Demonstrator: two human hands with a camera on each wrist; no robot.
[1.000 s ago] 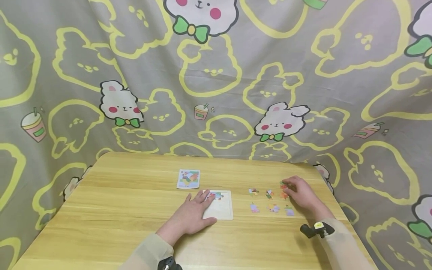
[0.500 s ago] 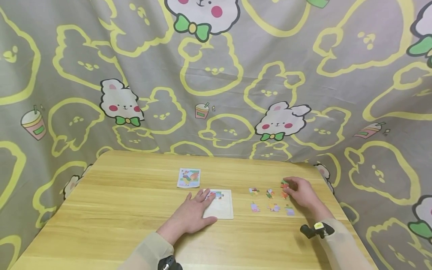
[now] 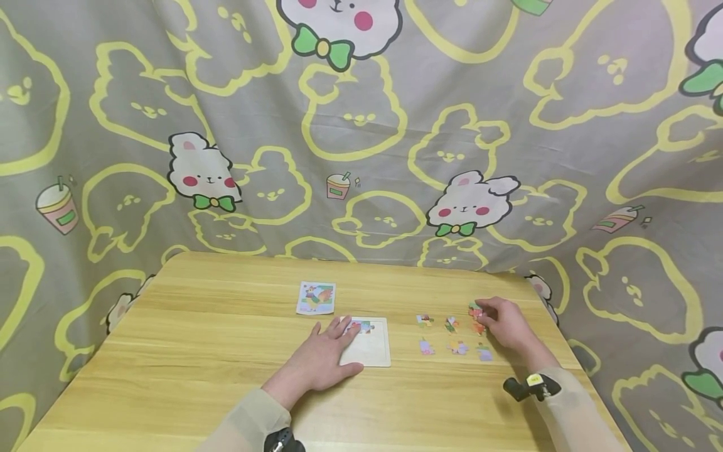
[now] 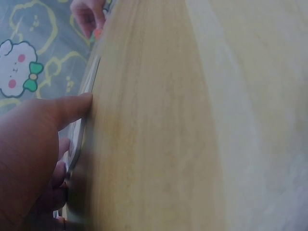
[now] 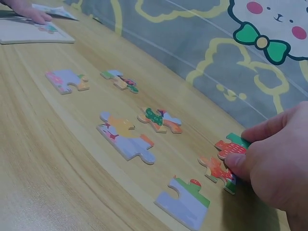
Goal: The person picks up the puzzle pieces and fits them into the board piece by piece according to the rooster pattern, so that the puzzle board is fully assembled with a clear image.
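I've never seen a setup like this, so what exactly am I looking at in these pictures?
There's no robot here, just someone working bare-handed at a wooden table. The wide picture is filmed from their head, looking forward and down. The other two are filmed from the left and right wrists, closer to the work.

The left hand rests on a pale puzzle board, where a few joined pieces show near the far edge. Beyond it, to the left, lies a picture card. The right hand pinches a red and green piece, and six loose pieces lie on the table nearby.
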